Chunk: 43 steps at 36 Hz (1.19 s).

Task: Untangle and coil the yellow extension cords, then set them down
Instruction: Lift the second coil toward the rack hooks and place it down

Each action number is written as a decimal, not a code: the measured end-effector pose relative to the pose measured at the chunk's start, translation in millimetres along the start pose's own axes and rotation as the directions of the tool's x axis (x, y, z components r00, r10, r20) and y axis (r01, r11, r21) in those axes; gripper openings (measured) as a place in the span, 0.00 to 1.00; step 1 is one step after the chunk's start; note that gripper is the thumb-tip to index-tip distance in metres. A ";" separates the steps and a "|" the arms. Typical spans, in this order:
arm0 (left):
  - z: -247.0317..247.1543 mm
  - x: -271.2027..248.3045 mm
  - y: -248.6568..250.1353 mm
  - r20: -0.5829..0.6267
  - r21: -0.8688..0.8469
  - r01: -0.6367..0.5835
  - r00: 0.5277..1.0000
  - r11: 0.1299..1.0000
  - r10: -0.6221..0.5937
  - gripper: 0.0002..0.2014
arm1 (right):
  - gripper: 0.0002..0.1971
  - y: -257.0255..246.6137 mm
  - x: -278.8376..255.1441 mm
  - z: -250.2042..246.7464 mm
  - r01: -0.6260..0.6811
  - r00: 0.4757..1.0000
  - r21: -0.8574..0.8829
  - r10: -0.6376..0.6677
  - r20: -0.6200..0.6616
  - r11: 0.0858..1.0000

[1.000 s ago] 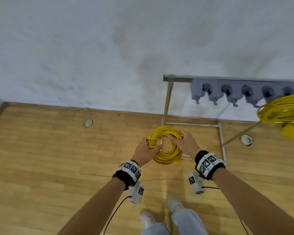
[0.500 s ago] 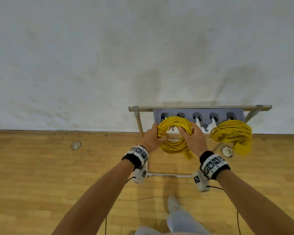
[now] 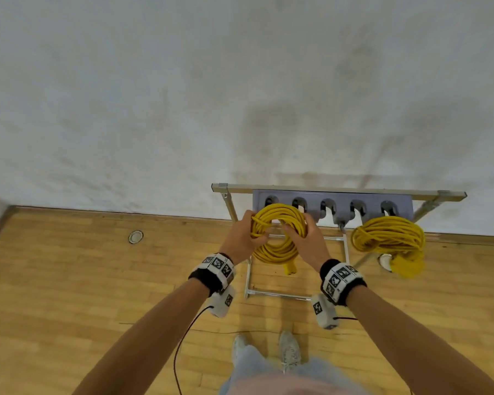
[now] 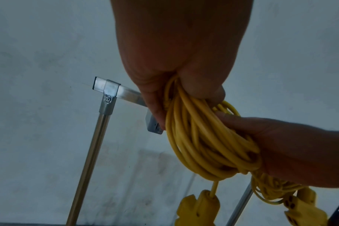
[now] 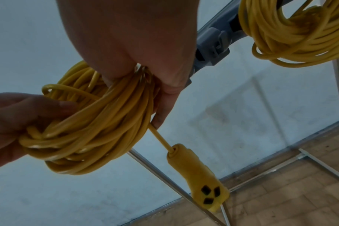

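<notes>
Head view: my left hand [image 3: 241,238] and right hand [image 3: 307,240] each gripped the coiled cord [image 3: 278,233] at the rack's [image 3: 337,190] far-left hook. It looked floppy, so I judged holding both sides bunched safest.

Both bare arms extended forward, black-and-white tagged bands on the wrists. Left hand [image 3: 241,236] closed around the left side of a coiled yellow extension cord [image 3: 277,243], right hand [image 3: 308,240] gripping its right side, fingers [image 5: 164,104] curled through the loops, held at chest height.
</notes>
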<state>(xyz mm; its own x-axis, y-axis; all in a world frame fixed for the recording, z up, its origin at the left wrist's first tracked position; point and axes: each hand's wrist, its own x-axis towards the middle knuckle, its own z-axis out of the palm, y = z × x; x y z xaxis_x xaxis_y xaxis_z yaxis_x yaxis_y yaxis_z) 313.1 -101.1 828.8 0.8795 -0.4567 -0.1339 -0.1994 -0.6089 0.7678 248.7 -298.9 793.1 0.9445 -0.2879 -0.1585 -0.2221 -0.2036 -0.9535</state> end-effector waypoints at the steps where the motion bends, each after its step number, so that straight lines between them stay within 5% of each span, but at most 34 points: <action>1: -2.7 -1.0 -2.9 -0.002 0.014 -0.007 1.000 1.000 0.007 0.17 | 0.20 -0.7 1.0 2.4 0.005 1.000 -0.015 -0.005 0.010 1.000; 6: -12.7 -0.2 -12.6 0.019 0.052 0.016 1.000 0.999 -0.017 0.17 | 0.31 0.0 3.3 16.7 -0.014 1.000 -0.040 0.015 0.020 0.999; 21: 2.7 18.7 -8.1 0.050 0.065 0.037 0.998 0.997 -0.041 0.18 | 0.26 5.7 7.4 6.8 -0.028 1.000 -0.090 0.027 -0.016 0.996; 31: -17.3 31.2 -15.0 0.065 0.099 -0.021 0.998 0.995 0.014 0.19 | 0.33 3.0 21.5 6.9 0.002 0.999 -0.130 0.005 0.053 0.992; 43: -12.1 48.2 -45.0 0.131 0.087 0.085 0.987 0.993 -0.096 0.21 | 0.33 6.6 24.7 21.9 0.078 0.995 -0.335 -0.050 0.091 0.939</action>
<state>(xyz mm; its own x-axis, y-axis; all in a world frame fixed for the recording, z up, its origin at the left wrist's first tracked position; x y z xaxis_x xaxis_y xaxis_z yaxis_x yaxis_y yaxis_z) 369.6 -87.8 795.4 0.8303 -0.4771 -0.2881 -0.1608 -0.7000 0.6958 275.9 -286.9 777.3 0.9725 -0.1909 -0.1336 -0.2164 -0.5272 -0.8217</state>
